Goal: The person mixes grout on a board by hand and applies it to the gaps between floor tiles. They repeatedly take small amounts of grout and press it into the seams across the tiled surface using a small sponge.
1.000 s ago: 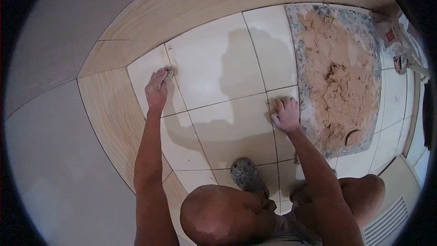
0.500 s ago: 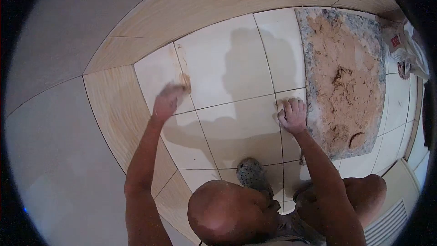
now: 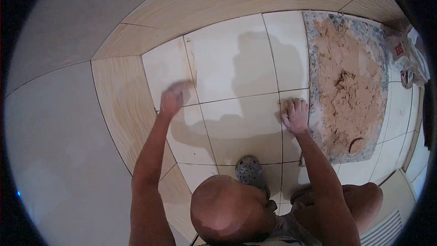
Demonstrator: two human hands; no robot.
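My left hand (image 3: 174,98) is over the pale floor tiles at the left, next to the joint between two of them. Motion blurs its fingers, so I cannot make out whether anything is in them. A thin brown smear (image 3: 190,57) runs along that joint, just beyond the hand. My right hand (image 3: 296,115) rests on a floor tile near the edge of a speckled board (image 3: 314,54). Its fingers are curled in, and what lies under them is hidden. Reddish-brown paste (image 3: 350,95) is spread thickly over the board, with a round lump near its lower edge.
Wood-patterned tiles (image 3: 120,105) line the walls at the left and the back. A plastic bag (image 3: 403,50) stands at the far right. My speckled shoe (image 3: 250,171) is on the floor between my knees, and a slatted pale panel (image 3: 387,225) sits at lower right.
My left hand has shifted slightly along the joint, and the thick brown patch by its fingers now appears thinner. My right hand stays in place. The view has shifted a little.
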